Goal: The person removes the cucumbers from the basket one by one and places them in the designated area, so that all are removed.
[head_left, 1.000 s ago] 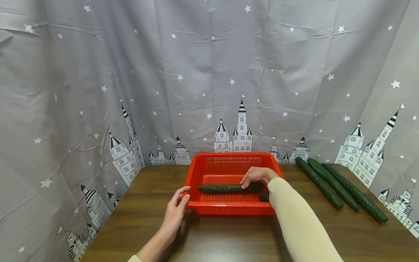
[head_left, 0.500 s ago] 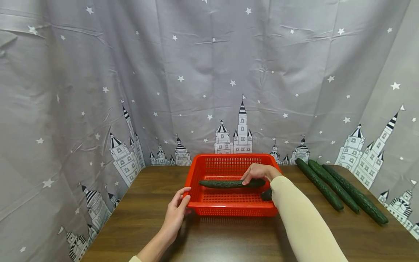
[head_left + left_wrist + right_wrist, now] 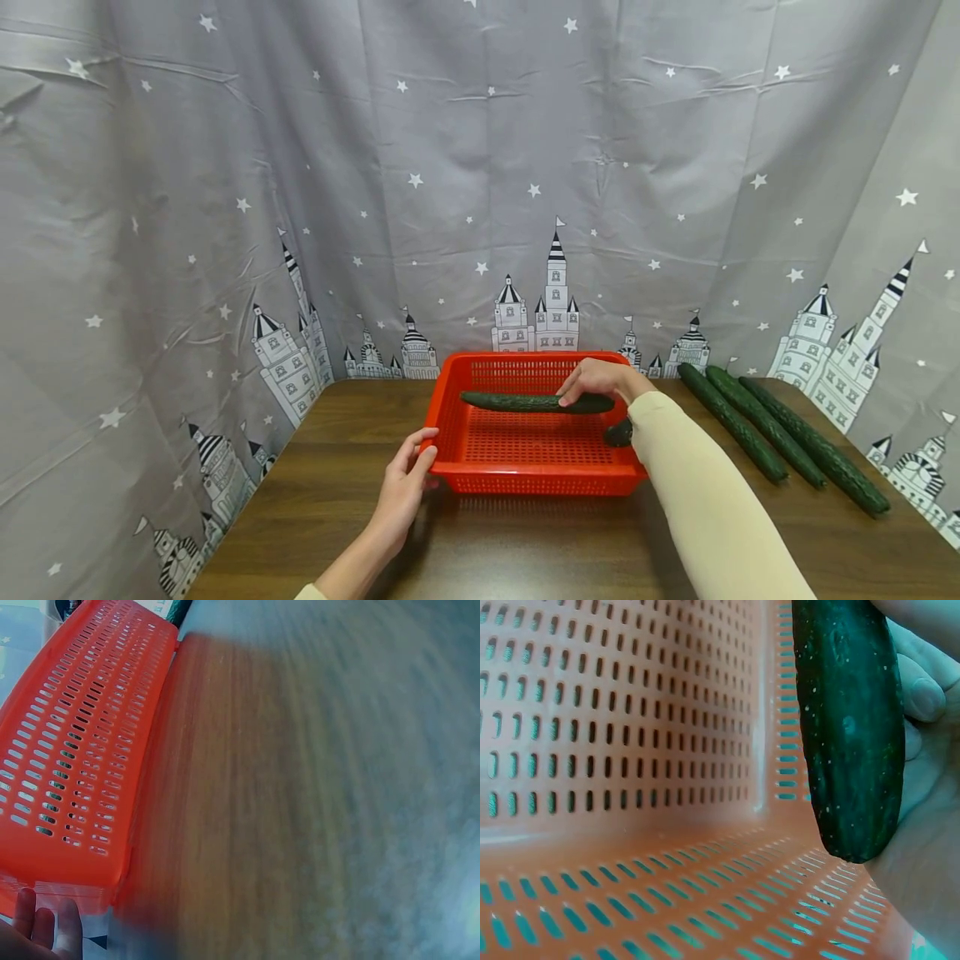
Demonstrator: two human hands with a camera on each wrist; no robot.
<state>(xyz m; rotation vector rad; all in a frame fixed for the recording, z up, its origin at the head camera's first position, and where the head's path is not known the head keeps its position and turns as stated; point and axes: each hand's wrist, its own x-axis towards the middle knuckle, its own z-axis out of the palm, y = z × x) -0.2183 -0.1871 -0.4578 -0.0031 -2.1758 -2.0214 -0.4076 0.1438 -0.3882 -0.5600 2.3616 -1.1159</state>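
My right hand (image 3: pixel 594 379) grips a dark green cucumber (image 3: pixel 504 402) from above, right of its middle. The cucumber lies level from left to right, inside the outline of the red plastic basket (image 3: pixel 525 481). In the right wrist view, one end of the cucumber (image 3: pixel 851 742) hangs over the slotted basket floor, apart from it. At the basket's front left corner, my left hand (image 3: pixel 405 479) holds the rim. In the left wrist view, fingertips of the left hand (image 3: pixel 46 934) reach under the basket's edge (image 3: pixel 64 862).
Side by side on the right of the brown wooden table (image 3: pixel 360 433) lie a left cucumber (image 3: pixel 731 421), a middle cucumber (image 3: pixel 765 427) and a right cucumber (image 3: pixel 813 446). A grey curtain (image 3: pixel 450 167) with stars and castles hangs behind. A dark device (image 3: pixel 618 433) sits under the right wrist.
My right hand has lifted the cucumber from low in the basket, so it now appears higher and slightly further right. The left hand and basket have stayed in place.
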